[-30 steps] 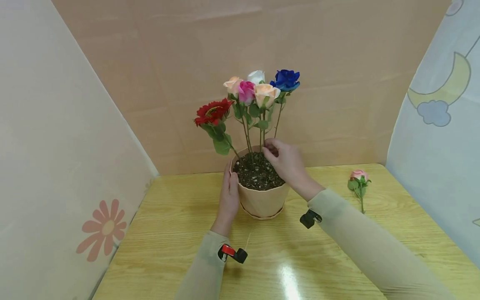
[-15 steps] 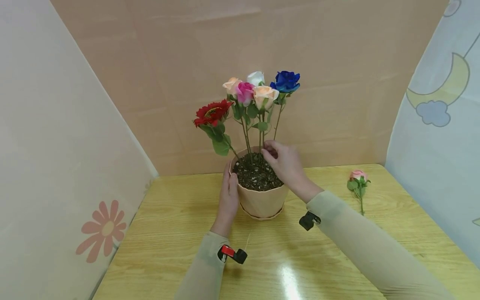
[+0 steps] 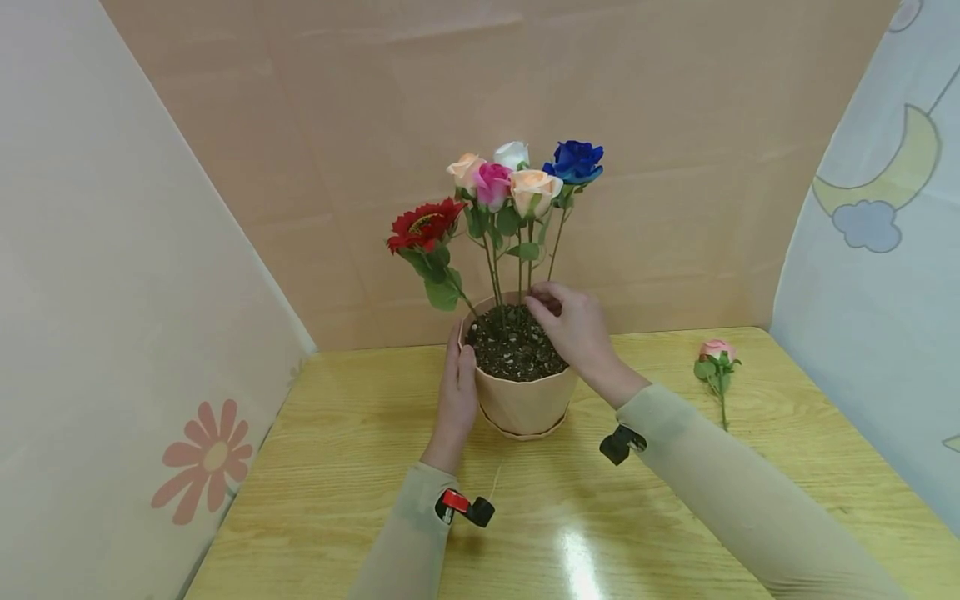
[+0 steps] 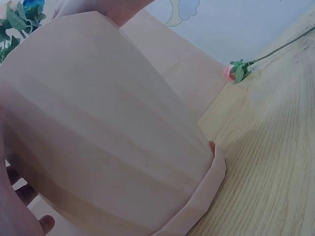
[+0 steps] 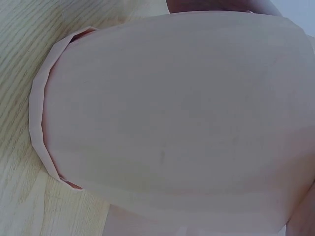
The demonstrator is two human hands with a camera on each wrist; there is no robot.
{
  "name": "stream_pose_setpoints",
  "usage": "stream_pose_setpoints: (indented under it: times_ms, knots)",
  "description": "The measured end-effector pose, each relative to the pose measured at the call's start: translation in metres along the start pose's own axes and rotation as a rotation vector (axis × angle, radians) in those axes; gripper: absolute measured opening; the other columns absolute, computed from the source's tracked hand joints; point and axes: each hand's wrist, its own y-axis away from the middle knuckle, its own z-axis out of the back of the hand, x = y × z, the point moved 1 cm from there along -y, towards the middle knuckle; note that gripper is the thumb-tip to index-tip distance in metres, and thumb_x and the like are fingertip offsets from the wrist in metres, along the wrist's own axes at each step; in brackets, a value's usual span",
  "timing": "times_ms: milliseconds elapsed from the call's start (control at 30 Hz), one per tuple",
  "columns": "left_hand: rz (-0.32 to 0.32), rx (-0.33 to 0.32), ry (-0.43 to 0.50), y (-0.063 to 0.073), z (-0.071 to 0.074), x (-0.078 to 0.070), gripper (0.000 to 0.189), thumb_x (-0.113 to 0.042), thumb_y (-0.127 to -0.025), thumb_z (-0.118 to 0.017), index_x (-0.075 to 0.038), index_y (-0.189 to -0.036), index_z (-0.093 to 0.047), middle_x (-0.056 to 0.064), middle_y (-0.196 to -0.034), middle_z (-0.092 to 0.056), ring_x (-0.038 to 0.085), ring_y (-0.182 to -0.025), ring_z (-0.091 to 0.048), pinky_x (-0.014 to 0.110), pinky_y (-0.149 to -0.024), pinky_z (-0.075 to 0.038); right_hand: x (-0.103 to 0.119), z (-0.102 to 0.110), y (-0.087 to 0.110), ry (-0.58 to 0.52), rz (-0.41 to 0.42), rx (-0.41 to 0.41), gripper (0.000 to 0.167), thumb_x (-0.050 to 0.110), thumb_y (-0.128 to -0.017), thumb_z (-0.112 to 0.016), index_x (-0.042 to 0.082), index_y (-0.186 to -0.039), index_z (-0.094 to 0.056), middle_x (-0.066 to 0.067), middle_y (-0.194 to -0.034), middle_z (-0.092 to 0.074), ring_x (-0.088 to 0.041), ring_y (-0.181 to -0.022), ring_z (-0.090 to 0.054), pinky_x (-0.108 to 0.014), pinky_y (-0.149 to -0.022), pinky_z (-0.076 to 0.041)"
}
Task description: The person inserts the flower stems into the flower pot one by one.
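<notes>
In the head view, a peach plant pot [image 3: 525,404] filled with dark soil [image 3: 517,358] stands on a matching saucer. My left hand [image 3: 457,392] rests along its left side, fingers extended toward the back. My right hand [image 3: 573,329] reaches over the right rim and pinches the stem of the front peach rose [image 3: 535,192] low down, near the soil. Around that rose stand a magenta rose [image 3: 492,185], a white rose [image 3: 512,155], another peach rose [image 3: 465,170] and a blue rose [image 3: 576,162]. A red flower [image 3: 425,225] leans out to the left. Both wrist views are filled mostly by the pot wall [image 5: 172,118].
A pink rose [image 3: 717,354] lies on the wooden table [image 3: 337,467] to the right, also visible in the left wrist view. Behind the pot rises a tan backdrop [image 3: 337,167]. White printed panels [image 3: 862,250] flank both sides.
The front peach rose and the blue rose shift slightly left, then back right, along with my right hand. My left hand stays against the pot.
</notes>
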Motion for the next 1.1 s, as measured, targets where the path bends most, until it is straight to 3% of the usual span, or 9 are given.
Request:
stream_pose_setpoints:
  times_ms: [400, 867, 967, 1100]
  knots:
    - [0.000, -0.006, 0.018, 0.001, 0.000, 0.001, 0.060, -0.042, -0.123, -0.031, -0.029, -0.179, -0.015, 0.002, -0.184, -0.017, 0.028, -0.167, -0.020, 0.055, -0.133, -0.020, 0.003, 0.012, 0.004, -0.017, -0.075, 0.023, 0.028, 0.021, -0.108, -0.076, 0.001, -0.127, -0.080, -0.014, -0.115, -0.081, -0.029, -0.098, -0.077, -0.049, -0.087, -0.063]
    - [-0.022, 0.012, 0.034, -0.002, 0.001, 0.002, 0.061, -0.039, -0.123, -0.032, -0.025, -0.180, -0.014, 0.006, -0.184, -0.015, 0.034, -0.166, -0.022, 0.057, -0.133, -0.021, -0.004, 0.044, 0.021, -0.009, -0.105, 0.019, 0.031, 0.023, -0.109, -0.075, 0.004, -0.133, -0.078, -0.012, -0.118, -0.080, -0.028, -0.102, -0.076, -0.048, -0.088, -0.061]
    - [-0.020, 0.013, 0.033, -0.002, 0.001, 0.002, 0.061, -0.039, -0.123, -0.032, -0.025, -0.180, -0.014, 0.004, -0.184, -0.015, 0.033, -0.166, -0.021, 0.057, -0.133, -0.021, -0.008, 0.052, 0.025, 0.012, -0.107, 0.013, 0.030, 0.022, -0.109, -0.075, 0.003, -0.133, -0.078, -0.012, -0.117, -0.080, -0.028, -0.101, -0.076, -0.044, -0.087, -0.060]
    - [-0.021, 0.014, 0.032, -0.002, 0.001, 0.002, 0.061, -0.039, -0.123, -0.031, -0.025, -0.180, -0.013, 0.003, -0.184, -0.015, 0.033, -0.166, -0.021, 0.058, -0.133, -0.020, -0.013, 0.063, 0.031, 0.047, -0.108, 0.004, 0.030, 0.021, -0.108, -0.076, 0.003, -0.132, -0.079, -0.012, -0.116, -0.081, -0.028, -0.100, -0.077, -0.028, -0.084, -0.056]
